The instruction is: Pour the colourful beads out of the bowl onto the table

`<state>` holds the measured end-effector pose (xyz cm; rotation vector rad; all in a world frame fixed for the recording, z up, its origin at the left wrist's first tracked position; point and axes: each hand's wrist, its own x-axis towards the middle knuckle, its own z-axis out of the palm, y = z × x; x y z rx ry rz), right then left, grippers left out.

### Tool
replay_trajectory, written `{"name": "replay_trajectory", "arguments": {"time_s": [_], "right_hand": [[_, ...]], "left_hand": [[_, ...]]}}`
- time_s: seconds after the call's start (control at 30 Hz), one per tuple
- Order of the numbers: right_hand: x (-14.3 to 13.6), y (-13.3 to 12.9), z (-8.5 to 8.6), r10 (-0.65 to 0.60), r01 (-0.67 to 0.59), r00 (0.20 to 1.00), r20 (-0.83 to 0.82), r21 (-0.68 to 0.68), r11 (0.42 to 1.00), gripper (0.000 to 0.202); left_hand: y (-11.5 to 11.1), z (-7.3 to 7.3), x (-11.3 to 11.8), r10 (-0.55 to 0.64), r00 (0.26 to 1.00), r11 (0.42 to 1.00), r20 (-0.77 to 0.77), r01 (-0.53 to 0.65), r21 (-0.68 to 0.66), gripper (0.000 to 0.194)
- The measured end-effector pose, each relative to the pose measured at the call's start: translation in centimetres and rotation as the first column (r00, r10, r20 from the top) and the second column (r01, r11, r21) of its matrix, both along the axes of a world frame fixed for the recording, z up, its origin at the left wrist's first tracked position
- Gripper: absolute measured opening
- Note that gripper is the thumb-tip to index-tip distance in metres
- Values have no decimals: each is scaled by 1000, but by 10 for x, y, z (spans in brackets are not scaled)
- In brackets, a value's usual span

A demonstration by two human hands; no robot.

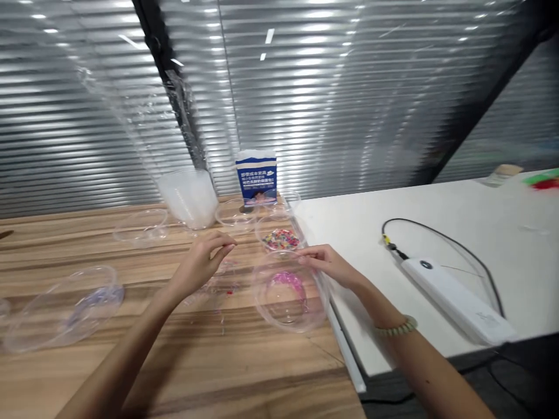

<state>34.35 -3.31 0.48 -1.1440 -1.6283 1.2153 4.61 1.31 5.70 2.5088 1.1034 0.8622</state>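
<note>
My left hand (205, 259) is over the wooden table (209, 372), thumb and fingers nearly pinched; whatever is between the tips is too small to make out. Beneath it lie scattered small clear and pink bits (218, 288) with a red piece. At the right, my right hand (325, 262) has its fingers on the rim of a clear round bowl (290, 323), which is tilted and holds pink pieces (288, 282). Just behind that bowl, another clear bowl holds multicoloured beads (282, 239).
Stacked clear cups (190, 198) and a blue box (257, 177) stand at the back. More clear bowls surround them. A bowl with purple pieces (94, 299) is at left. A white power bank (458, 299) with a black cable lies on the white table (349, 221).
</note>
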Motion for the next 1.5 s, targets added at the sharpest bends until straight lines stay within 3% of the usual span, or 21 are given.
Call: {"name": "replay_trajectory", "arguments": {"time_s": [0.1,0.2,0.33,0.53,0.63,0.8,0.97,1.03,1.13,1.23,1.3,1.37,1.5], "right_hand": [[1,-2,-1,0,1,1000,29,-12,1000,38],[2,-3,-2,25,-25,1000,-5,-29,999,39],[3,-6,-1,52,-51,998,27,-46,998,45],[2,-7,4,70,-71,995,68,8,997,42],[1,-6,4,55,-57,996,68,33,998,39],[4,-1,-1,38,-37,999,-6,37,999,36],[8,3,-3,-78,86,993,-83,91,992,36],[7,3,-2,-155,170,982,-105,159,973,38],[4,1,-1,-302,312,950,-81,323,894,41],[-2,-2,-3,-423,382,905,-48,533,755,46],[-5,-2,-5,-442,352,896,-26,648,675,49],[-8,-3,-2,-420,285,907,-12,753,594,49],[-11,-12,17,-435,182,900,3,905,383,27]], "left_hand": [[12,-19,-26,142,988,984,-56,-147,-98,29],[17,-33,-42,226,967,968,-114,-236,-80,28],[20,-31,-58,338,934,941,-115,-335,45,28],[25,-26,-74,486,869,847,-95,-442,295,27],[32,-32,-58,448,891,854,-74,-401,331,31],[60,-32,-5,244,954,934,-172,-183,305,47],[77,-24,21,236,934,960,-267,-181,213,9],[71,-19,23,281,926,943,-253,-217,253,13],[45,-5,27,328,927,889,-184,-236,393,19],[10,13,37,252,954,852,-160,-140,504,24],[-12,25,48,151,968,829,-199,-14,559,26],[-30,33,59,61,973,770,-221,95,632,28],[-52,44,74,-82,979,657,-187,194,728,25]]}}
